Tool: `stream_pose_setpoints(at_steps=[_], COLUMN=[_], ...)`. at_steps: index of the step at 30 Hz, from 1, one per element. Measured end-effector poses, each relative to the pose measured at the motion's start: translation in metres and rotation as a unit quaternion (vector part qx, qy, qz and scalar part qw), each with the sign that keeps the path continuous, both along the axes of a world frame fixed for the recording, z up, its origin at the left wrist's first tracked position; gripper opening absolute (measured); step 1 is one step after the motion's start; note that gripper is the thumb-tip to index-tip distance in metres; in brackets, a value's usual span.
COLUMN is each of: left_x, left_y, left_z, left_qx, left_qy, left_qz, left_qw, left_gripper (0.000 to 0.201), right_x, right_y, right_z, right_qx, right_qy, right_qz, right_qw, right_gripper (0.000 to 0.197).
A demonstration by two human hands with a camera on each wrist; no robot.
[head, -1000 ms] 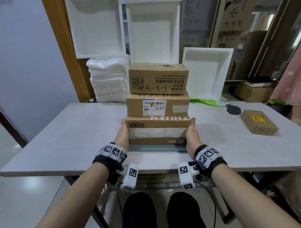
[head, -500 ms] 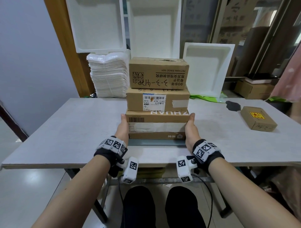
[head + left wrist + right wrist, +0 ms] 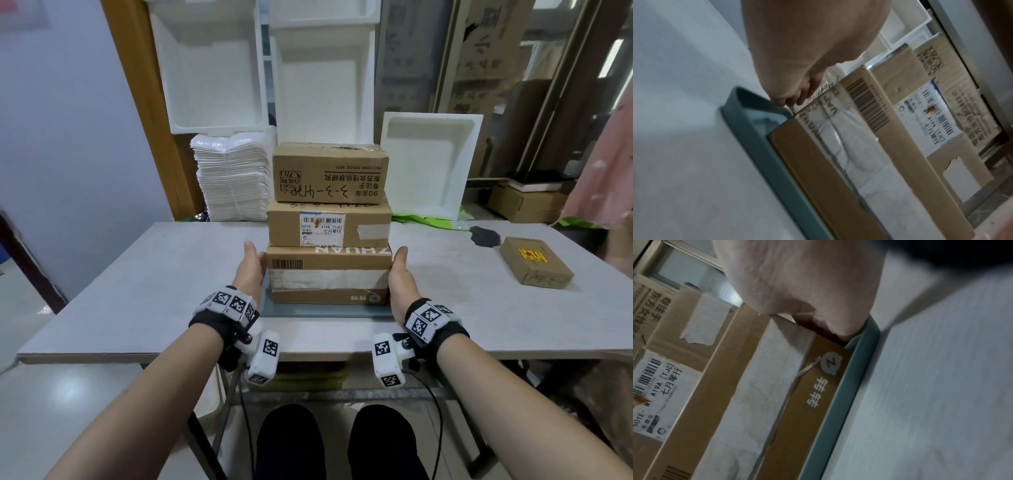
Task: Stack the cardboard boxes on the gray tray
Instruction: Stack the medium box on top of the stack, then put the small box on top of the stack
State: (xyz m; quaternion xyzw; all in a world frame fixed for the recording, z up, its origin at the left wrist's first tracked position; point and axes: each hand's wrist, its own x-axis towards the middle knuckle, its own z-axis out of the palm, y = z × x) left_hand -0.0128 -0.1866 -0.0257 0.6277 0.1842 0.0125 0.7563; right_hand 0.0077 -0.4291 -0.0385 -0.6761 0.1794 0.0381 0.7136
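Note:
Three cardboard boxes stand stacked on the gray tray (image 3: 325,310) at the table's near middle: a wide bottom box (image 3: 329,274), a labelled middle box (image 3: 329,228) and a top box (image 3: 330,173) with handwriting. My left hand (image 3: 251,270) lies against the bottom box's left end and my right hand (image 3: 400,274) against its right end, thumbs up. In the left wrist view the fingers (image 3: 793,97) reach the box corner above the tray rim (image 3: 760,146). In the right wrist view the fingers (image 3: 834,327) sit between box (image 3: 807,402) and rim (image 3: 838,402).
A smaller cardboard box (image 3: 534,265) with a yellow sticker lies on the table to the right, beside a dark flat object (image 3: 484,234). Behind the table stand a pile of white foam trays (image 3: 233,178) and a white foam lid (image 3: 428,161).
Both hands stay at the ends of the bottom box and the stack keeps its place on the tray. Only the head view shifts slightly.

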Motion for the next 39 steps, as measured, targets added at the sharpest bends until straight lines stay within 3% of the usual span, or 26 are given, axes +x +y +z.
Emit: stream_pose_setpoints(at_steps=[5,15,23,33,39], left_x=[-0.006,-0.028,-0.039,-0.029,0.001], left_y=[0.006,-0.009,-0.053,-0.176,-0.258], left_z=[0.039,0.132,0.198,0.192,0.137], left_qx=[0.054,0.07,0.075,0.06,0.054], left_qy=[-0.035,-0.157,-0.234,-0.234,-0.175], left_qz=[0.032,0.036,0.01,-0.143,-0.215], left_qw=[0.997,0.984,0.969,0.96,0.959], left_gripper=[0.077,0.075,0.072,0.072,0.074], right_x=[-0.006,-0.014,-0.02,-0.024,-0.025], right_y=[-0.009,-0.025,-0.045,-0.104,-0.155], right_z=[0.018,0.059,0.099,0.117,0.08], right_qx=[0.007,-0.023,-0.021,-0.028,-0.056], right_qy=[-0.023,-0.089,-0.128,-0.166,-0.103], right_qz=[0.016,0.01,0.044,0.022,-0.025], right_qw=[1.0,0.996,0.991,0.986,0.993], right_gripper=[0.088,0.096,0.099,0.098,0.119])
